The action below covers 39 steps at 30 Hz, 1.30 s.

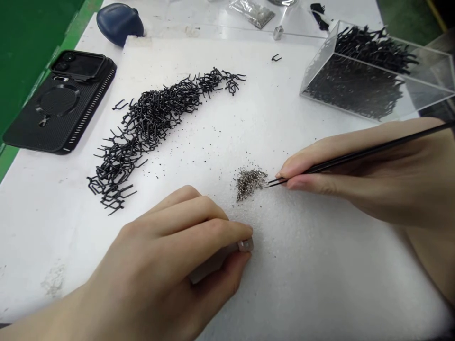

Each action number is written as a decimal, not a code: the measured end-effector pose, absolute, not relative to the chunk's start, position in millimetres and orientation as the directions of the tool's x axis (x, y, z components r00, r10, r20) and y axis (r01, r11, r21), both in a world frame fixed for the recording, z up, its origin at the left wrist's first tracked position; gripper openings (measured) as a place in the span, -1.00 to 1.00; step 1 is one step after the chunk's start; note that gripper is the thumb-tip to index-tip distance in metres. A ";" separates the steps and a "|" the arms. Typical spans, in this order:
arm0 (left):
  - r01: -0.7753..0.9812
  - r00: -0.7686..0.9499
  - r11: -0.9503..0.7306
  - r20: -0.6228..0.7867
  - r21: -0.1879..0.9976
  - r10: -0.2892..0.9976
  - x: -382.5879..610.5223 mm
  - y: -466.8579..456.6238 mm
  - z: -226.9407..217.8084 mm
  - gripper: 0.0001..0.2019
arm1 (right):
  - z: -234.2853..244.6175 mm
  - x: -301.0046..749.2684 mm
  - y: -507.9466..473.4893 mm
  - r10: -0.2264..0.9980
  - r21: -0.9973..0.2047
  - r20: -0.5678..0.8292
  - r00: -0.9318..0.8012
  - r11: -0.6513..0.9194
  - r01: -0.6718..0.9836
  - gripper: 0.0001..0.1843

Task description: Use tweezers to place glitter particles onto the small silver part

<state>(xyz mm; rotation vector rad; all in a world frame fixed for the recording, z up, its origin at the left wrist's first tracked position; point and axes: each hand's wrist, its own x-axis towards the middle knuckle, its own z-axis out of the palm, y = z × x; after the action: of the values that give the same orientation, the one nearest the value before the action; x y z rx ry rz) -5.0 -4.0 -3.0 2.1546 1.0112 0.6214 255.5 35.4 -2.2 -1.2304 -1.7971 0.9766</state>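
right hand: your right hand [355, 175] pinches tweezers [355, 158] narrowly, tips at the grains [250, 182]
left hand: your left hand [167, 255] grips a small pale block [245, 245] at the foam [320, 284]
clips: black clips [149, 125] lie spread out, left of centre, easy to reach

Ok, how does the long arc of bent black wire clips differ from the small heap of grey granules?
The arc of bent black wire clips sprawls long across the sheet; the small heap of grey granules is a compact patch. Each clip shows as a forked shape; the granules are only tiny specks. Black tweezers reach the heap's edge, not the arc. Both lie loose on the white foam sheet.
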 end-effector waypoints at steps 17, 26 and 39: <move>0.481 0.593 -0.486 0.137 0.730 0.794 -2.5 -1.6 -2.7 -0.82 | -4.7 258.9 35.9 0.953 -0.879 0.142 -0.269 0.246 0.408 -0.88; 0.484 0.599 -0.485 0.128 0.729 0.790 -4.4 -3.8 -2.4 -0.81 | -3.2 257.7 35.5 0.950 -0.876 0.096 -0.298 0.223 0.428 -0.89; 0.488 0.588 -0.480 0.132 0.730 0.798 -2.3 -1.9 -3.7 -0.83 | -4.1 256.8 36.3 0.942 -0.890 0.141 -0.306 0.255 0.377 -0.85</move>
<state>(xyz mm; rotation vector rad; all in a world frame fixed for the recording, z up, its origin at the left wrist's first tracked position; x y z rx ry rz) -2.3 -1.9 -3.7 2.1635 1.0156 0.6138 256.8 36.3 -4.1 -1.2041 -1.8209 1.0127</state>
